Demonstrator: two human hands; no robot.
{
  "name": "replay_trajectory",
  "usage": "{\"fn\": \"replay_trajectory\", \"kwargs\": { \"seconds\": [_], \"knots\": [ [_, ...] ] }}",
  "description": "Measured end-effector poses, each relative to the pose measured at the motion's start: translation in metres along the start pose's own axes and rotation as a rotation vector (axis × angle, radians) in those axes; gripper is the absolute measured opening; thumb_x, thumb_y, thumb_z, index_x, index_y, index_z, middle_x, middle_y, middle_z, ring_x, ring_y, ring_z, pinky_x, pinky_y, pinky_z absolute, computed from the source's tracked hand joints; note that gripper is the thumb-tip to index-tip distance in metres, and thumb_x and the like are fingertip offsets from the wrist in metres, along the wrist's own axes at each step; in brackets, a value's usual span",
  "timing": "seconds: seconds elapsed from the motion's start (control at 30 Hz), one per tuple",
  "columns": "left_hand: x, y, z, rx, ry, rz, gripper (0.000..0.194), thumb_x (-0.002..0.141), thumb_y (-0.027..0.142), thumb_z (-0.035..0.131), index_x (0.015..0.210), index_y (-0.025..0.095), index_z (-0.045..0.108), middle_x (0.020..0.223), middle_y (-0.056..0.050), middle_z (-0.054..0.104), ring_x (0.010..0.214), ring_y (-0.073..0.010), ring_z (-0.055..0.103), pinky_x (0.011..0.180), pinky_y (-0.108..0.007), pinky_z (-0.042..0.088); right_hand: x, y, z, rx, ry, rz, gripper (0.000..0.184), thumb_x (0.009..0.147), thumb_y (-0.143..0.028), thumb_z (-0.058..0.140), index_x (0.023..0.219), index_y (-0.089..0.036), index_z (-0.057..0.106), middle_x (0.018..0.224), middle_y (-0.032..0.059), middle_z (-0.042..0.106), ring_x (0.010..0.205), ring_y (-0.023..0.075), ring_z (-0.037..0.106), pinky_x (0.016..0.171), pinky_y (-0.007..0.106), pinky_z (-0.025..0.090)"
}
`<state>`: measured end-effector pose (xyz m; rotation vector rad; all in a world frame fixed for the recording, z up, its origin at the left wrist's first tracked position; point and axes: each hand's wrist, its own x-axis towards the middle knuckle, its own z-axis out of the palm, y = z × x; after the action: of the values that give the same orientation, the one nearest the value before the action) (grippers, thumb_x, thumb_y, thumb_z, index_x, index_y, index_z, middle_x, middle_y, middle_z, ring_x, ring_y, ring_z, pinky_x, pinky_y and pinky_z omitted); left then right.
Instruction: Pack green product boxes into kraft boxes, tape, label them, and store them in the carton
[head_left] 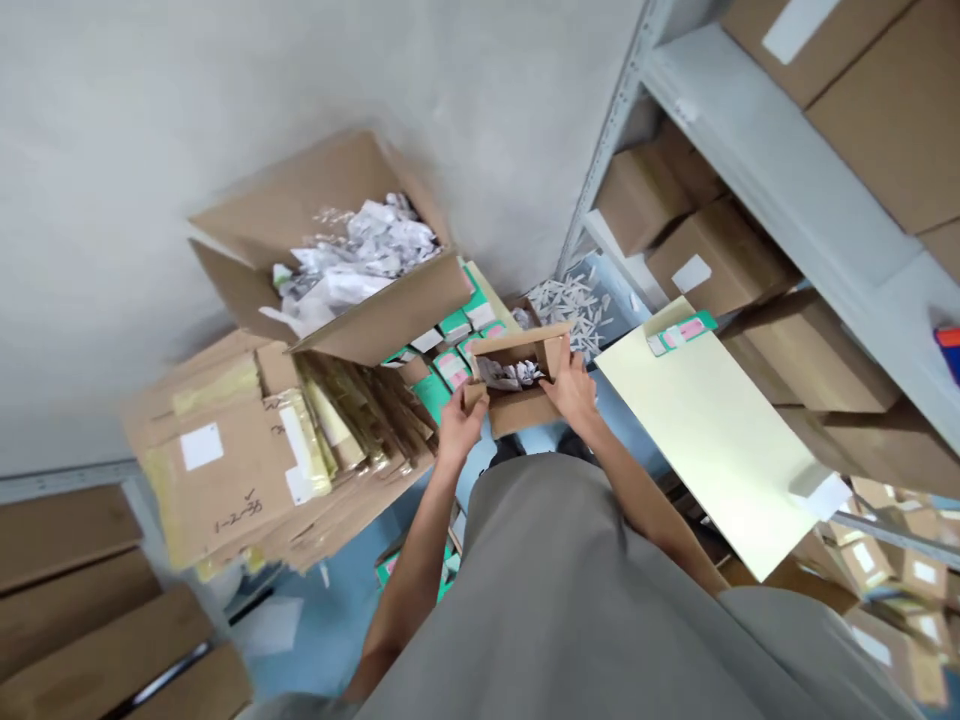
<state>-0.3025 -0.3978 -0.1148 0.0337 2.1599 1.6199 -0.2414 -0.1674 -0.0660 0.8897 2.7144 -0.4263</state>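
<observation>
A small open cardboard box [523, 412] is held between my two hands in front of my body. Inside it lie crumpled white pieces [517, 374], too small to name. My left hand [460, 425] is closed on the box's left flap. On the opposite side, my right hand [573, 392] grips the right wall, fingers along its upper edge. Just beyond the box and to its left are several green-and-white small boxes [452, 368].
A large open carton [390, 315] with crumpled white packets stands on the left, above flattened cardboard [225, 470]. At right, a pale yellow board [697, 430] carries a green-and-pink box [682, 333]. Metal shelving [795, 150] with cartons rises beside it. White strips [574, 310] lie in a blue bin.
</observation>
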Motion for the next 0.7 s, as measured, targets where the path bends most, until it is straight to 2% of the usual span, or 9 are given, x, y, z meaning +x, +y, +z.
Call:
{"fn": "replay_trajectory", "kwargs": {
  "seconds": [0.07, 0.13, 0.3, 0.4, 0.5, 0.57, 0.63, 0.7],
  "knots": [
    [0.003, 0.016, 0.036, 0.027, -0.088, 0.054, 0.056, 0.09, 0.043, 0.075, 0.14, 0.018, 0.069, 0.132, -0.013, 0.081, 0.121, -0.0327, 0.078, 0.111, -0.049, 0.062, -0.012, 0.04, -0.01, 0.032, 0.036, 0.114, 0.101, 0.102, -0.029, 0.066, 0.183, -0.01, 0.007, 0.152, 0.0274, 0.058, 0.125, 0.0395, 0.074, 0.098, 0.045, 0.064],
    [0.007, 0.028, 0.081, 0.061, -0.176, 0.091, 0.054, 0.09, 0.041, 0.075, 0.139, 0.018, 0.071, 0.132, -0.013, 0.082, 0.122, -0.0326, 0.078, 0.113, -0.05, 0.061, -0.026, 0.084, -0.019, 0.069, 0.065, 0.234, 0.1, 0.1, -0.024, 0.061, 0.182, -0.007, 0.008, 0.15, 0.0271, 0.059, 0.124, 0.0395, 0.075, 0.097, 0.046, 0.065],
    [0.014, 0.05, 0.215, 0.204, -0.411, 0.179, 0.046, 0.089, 0.032, 0.076, 0.133, 0.02, 0.075, 0.124, -0.011, 0.084, 0.118, -0.0336, 0.079, 0.112, -0.051, 0.061, -0.067, 0.213, -0.026, 0.25, 0.106, 0.442, 0.092, 0.101, -0.033, 0.057, 0.18, -0.005, 0.018, 0.151, 0.0288, 0.061, 0.117, 0.0403, 0.077, 0.101, 0.05, 0.063],
    [0.013, 0.058, 0.297, 0.273, -0.559, 0.224, 0.038, 0.088, 0.03, 0.075, 0.124, 0.019, 0.076, 0.124, -0.013, 0.084, 0.12, -0.0353, 0.078, 0.114, -0.052, 0.059, -0.089, 0.293, -0.018, 0.404, 0.179, 0.504, 0.071, 0.107, -0.03, 0.041, 0.173, -0.006, 0.035, 0.146, 0.0275, 0.068, 0.117, 0.0392, 0.077, 0.104, 0.051, 0.061],
    [0.007, 0.062, 0.369, 0.339, -0.652, 0.253, 0.03, 0.085, 0.03, 0.077, 0.114, 0.021, 0.076, 0.122, -0.013, 0.084, 0.122, -0.0365, 0.077, 0.116, -0.052, 0.057, -0.106, 0.36, -0.006, 0.539, 0.26, 0.582, 0.052, 0.108, -0.027, 0.031, 0.15, -0.012, 0.058, 0.122, 0.0216, 0.079, 0.108, 0.0363, 0.077, 0.099, 0.047, 0.06],
    [0.003, 0.064, 0.407, 0.373, -0.699, 0.221, 0.026, 0.084, 0.031, 0.078, 0.108, 0.02, 0.076, 0.115, -0.013, 0.085, 0.119, -0.0368, 0.077, 0.113, -0.051, 0.058, -0.116, 0.395, 0.002, 0.605, 0.286, 0.654, 0.042, 0.109, -0.031, 0.03, 0.126, -0.018, 0.065, 0.105, 0.0175, 0.079, 0.096, 0.0345, 0.075, 0.091, 0.044, 0.058],
    [-0.001, 0.066, 0.438, 0.393, -0.731, 0.186, 0.025, 0.084, 0.031, 0.077, 0.106, 0.02, 0.076, 0.11, -0.014, 0.085, 0.116, -0.0373, 0.077, 0.11, -0.05, 0.059, -0.123, 0.42, 0.009, 0.658, 0.322, 0.702, 0.034, 0.11, -0.036, 0.03, 0.108, -0.024, 0.062, 0.097, 0.0146, 0.077, 0.089, 0.0322, 0.072, 0.086, 0.041, 0.056],
    [-0.004, 0.066, 0.461, 0.41, -0.755, 0.177, 0.026, 0.084, 0.033, 0.077, 0.106, 0.02, 0.076, 0.11, -0.014, 0.085, 0.116, -0.0379, 0.077, 0.109, -0.049, 0.059, -0.128, 0.439, 0.015, 0.703, 0.363, 0.724, 0.03, 0.11, -0.039, 0.03, 0.099, -0.027, 0.056, 0.094, 0.0124, 0.076, 0.085, 0.0298, 0.07, 0.084, 0.039, 0.055]
  ]
}}
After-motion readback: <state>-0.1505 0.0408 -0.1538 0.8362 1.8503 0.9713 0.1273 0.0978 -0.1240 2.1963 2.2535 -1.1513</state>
